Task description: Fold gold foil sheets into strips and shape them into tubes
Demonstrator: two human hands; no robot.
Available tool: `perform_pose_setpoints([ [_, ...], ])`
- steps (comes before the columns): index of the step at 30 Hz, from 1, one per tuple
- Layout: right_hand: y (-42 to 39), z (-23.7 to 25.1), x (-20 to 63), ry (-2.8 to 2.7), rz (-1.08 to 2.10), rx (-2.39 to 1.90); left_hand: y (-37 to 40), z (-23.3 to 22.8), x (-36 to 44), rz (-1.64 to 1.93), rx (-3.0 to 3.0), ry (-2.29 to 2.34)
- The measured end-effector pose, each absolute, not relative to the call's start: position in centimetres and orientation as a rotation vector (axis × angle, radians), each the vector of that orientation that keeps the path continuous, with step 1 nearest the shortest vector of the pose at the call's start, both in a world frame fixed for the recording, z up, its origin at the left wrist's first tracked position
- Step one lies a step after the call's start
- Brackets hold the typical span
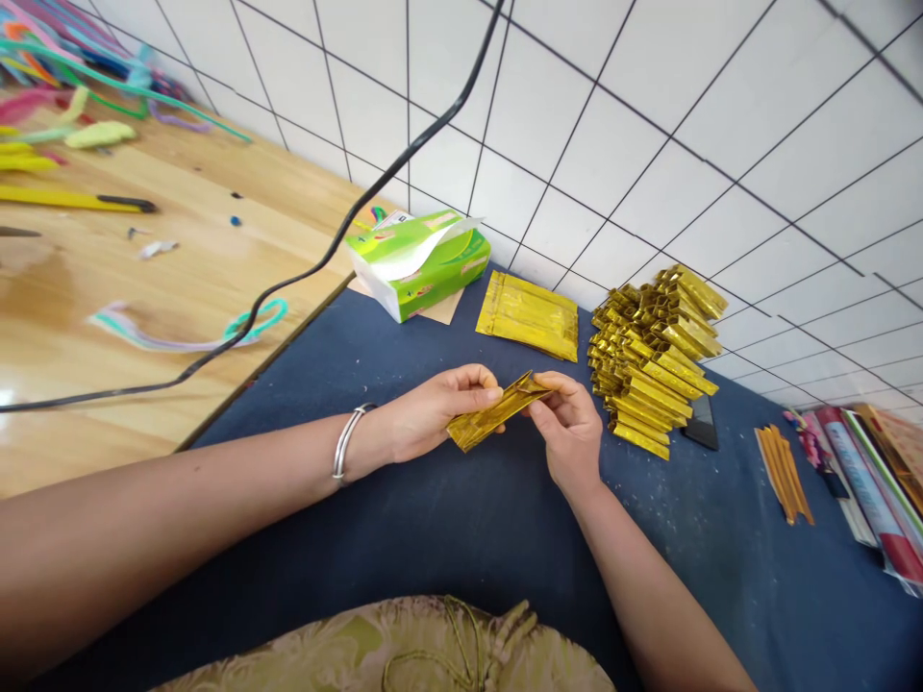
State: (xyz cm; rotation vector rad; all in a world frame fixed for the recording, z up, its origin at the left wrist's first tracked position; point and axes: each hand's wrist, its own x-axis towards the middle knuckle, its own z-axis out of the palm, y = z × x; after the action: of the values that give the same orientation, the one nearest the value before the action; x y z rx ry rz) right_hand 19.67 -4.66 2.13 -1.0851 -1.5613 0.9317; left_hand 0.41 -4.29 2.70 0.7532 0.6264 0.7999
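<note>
Between my two hands is a strip of folded gold foil paper [490, 413], tilted up toward the right. My left hand [439, 408] grips its left part, thumb on top and fingers underneath. The right end is pinched by my right hand [569, 423], where the fold stands slightly apart. Just beyond lies a flat stack of gold foil sheets [528, 315]. To the right of my right hand rises a pile of folded gold paper pieces [653, 360], their hollow ends facing left.
A green tissue pack [422, 264] stands by the tiled wall. One black cable [346, 226] crosses the view at left. A dark phone-like object [701, 425], orange-brown sticks [785, 473] and books [869, 481] lie right. Craft strips litter the wooden table [194, 216].
</note>
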Motion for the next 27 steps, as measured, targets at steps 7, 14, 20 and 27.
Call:
perform_pose_setpoints([
  [7, -4.66, 1.92, 19.49, -1.437, 1.033, -1.071, -4.25, 2.41, 0.42, 0.798, 0.776, 0.618],
  [14, -4.63, 2.06, 19.34, -1.383, 1.164, -1.061, -4.30, 2.26, 0.78, 0.983, 0.927, 0.699],
  [20, -4.78, 1.79, 19.32, -1.393, 1.285, -1.051, -4.44, 2.45, 1.10, 0.989, 1.022, 0.736],
  [27, -4.76, 1.88, 19.34, -1.380, 1.259, -1.068, -4.41, 2.08, 1.05, 0.940, 1.117, 0.745],
])
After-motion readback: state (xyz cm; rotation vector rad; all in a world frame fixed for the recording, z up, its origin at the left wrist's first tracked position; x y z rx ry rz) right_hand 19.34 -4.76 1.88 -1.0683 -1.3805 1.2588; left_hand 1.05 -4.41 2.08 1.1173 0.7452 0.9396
